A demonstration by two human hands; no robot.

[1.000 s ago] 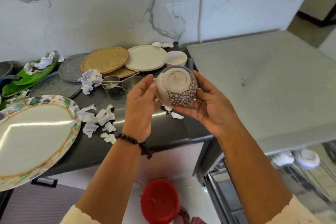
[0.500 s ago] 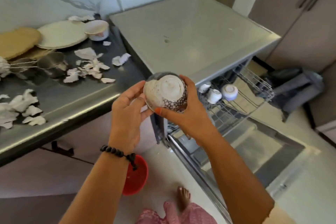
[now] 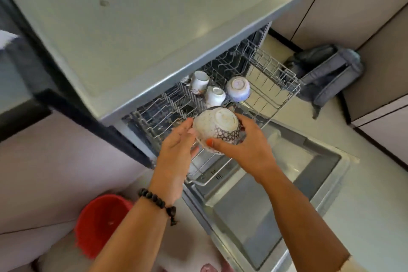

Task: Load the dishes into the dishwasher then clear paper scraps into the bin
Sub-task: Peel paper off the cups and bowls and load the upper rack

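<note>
I have the patterned bowl (image 3: 217,129) upside down, its foot ring facing up, held over the pulled-out upper rack (image 3: 273,86) of the dishwasher. My right hand (image 3: 245,150) is clamped on it, thumb across the near wall and fingers wrapped behind. My left hand (image 3: 176,152) only steadies it, fingertips touching the bowl's left side, palm otherwise empty.

The risk I see is the handover to one hand: if the left lets go before the bowl is seated, the glazed curve could roll out from under my right thumb and drop onto the wire tines, or past the rack's near edge onto the open door (image 3: 287,194) below my right wrist.

Just beyond my hands sit two white cups (image 3: 215,95) and a pale bowl (image 3: 238,88), all inverted. Setting down too far forward would likely knock them together. The free tines on my left hand's side look the safer spot.
</note>
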